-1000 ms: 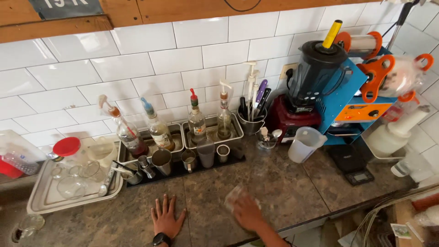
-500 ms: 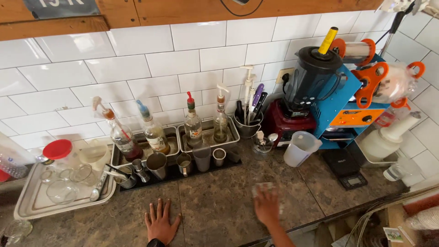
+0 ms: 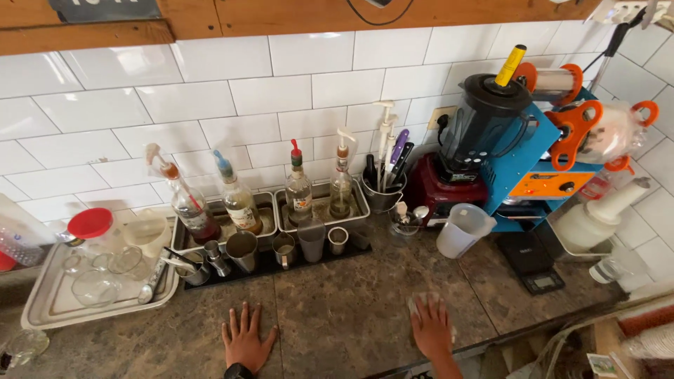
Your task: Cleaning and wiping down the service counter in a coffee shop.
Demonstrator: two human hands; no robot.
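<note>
Item: pale cloth [image 3: 421, 303], lying flat on the dark stone counter [image 3: 337, 309] near its front edge, right of centre; mostly hidden, so its outline and long axis cannot be told for certain. It sits directly under the right hand [image 3: 431, 328], which presses on it palm down with fingers extended, not gripping. The left hand [image 3: 246, 340] lies well apart to the left, flat on bare counter, fingers spread, holding nothing; the right is plainly the nearer. Beyond: white plastic jug [image 3: 463, 230] behind the cloth, row of steel cups [image 3: 242, 251], syrup bottles [image 3: 298, 193] in trays, red-based blender [image 3: 467, 151], blue sealing machine [image 3: 544, 165], metal tray of glassware [image 3: 53, 312] far left.
</note>
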